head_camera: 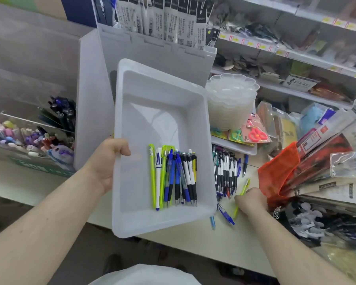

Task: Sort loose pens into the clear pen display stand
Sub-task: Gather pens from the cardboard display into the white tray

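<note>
Head view, and we're mid-gather. Right hand (250, 200) is down on the counter (193, 241), fingers curled round a lime pen (243, 191) that pokes out past the knuckles on both ends. Just left of that hand lie a couple of blue pens (225, 213), and just beyond it a row of loose pens (224, 173) waits on the counter. Left hand (109, 161) grips the near-left rim of a white tray (132, 120), thumb hooked inside, tray held tilted over the counter edge. A bunch of pens (174, 177) sits at its low end, right of that hand. Further off, left of the left hand, a clear stand (29, 128) holds pens already. Looks like collecting comes first; next the lime pen wants lifting across into the tray.
</note>
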The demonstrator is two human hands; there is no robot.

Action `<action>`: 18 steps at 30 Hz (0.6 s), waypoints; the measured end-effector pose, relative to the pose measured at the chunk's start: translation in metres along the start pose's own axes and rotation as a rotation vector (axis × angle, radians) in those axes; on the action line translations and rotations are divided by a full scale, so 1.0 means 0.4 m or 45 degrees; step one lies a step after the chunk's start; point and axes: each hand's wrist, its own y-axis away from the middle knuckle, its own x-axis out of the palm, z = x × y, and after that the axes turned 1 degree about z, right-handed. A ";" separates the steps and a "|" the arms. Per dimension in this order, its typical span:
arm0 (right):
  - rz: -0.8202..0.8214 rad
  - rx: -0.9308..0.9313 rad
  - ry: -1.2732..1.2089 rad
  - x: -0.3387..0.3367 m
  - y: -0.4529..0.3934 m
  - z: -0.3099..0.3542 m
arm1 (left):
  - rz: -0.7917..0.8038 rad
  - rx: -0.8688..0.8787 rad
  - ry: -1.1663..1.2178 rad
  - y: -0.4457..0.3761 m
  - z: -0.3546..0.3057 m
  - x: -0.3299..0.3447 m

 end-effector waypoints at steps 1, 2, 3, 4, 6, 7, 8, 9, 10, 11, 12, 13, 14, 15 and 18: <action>-0.040 0.008 -0.033 -0.004 -0.009 0.006 | -0.012 -0.003 -0.003 -0.002 0.001 0.000; -0.085 0.029 -0.087 -0.012 -0.015 0.016 | -0.024 -0.005 -0.006 -0.003 0.002 0.001; -0.148 0.054 -0.173 -0.021 -0.027 0.026 | -0.031 -0.006 -0.008 -0.004 0.001 0.003; -0.186 0.081 -0.259 -0.030 -0.044 0.040 | -0.037 -0.008 -0.017 -0.004 0.000 0.004; -0.201 0.107 -0.384 -0.052 -0.078 0.069 | -0.048 -0.018 -0.041 -0.005 -0.001 0.008; -0.183 0.115 -0.402 -0.059 -0.099 0.081 | -0.061 -0.017 -0.041 -0.006 -0.001 0.011; -0.159 0.114 -0.376 -0.066 -0.115 0.091 | -0.070 -0.007 -0.035 -0.006 0.001 0.015; -0.140 0.088 -0.368 -0.066 -0.134 0.101 | -0.076 0.009 -0.024 -0.006 0.004 0.020; -0.101 0.058 -0.381 -0.068 -0.143 0.113 | -0.079 0.022 -0.015 -0.005 0.006 0.025; -0.082 0.034 -0.363 -0.070 -0.154 0.120 | -0.080 0.028 -0.010 -0.003 0.009 0.030; -0.058 0.014 -0.297 -0.070 -0.164 0.128 | -0.081 0.031 -0.010 -0.001 0.012 0.033; -0.043 0.021 -0.228 -0.075 -0.171 0.134 | -0.080 0.032 -0.013 0.002 0.013 0.036; -0.048 0.020 -0.169 -0.074 -0.180 0.138 | -0.081 0.035 -0.016 0.004 0.014 0.037; -0.055 0.014 -0.150 -0.077 -0.184 0.142 | -0.082 0.036 -0.017 0.006 0.015 0.038; -0.054 -0.013 -0.100 -0.075 -0.184 0.133 | -0.107 0.031 -0.027 0.008 0.016 0.038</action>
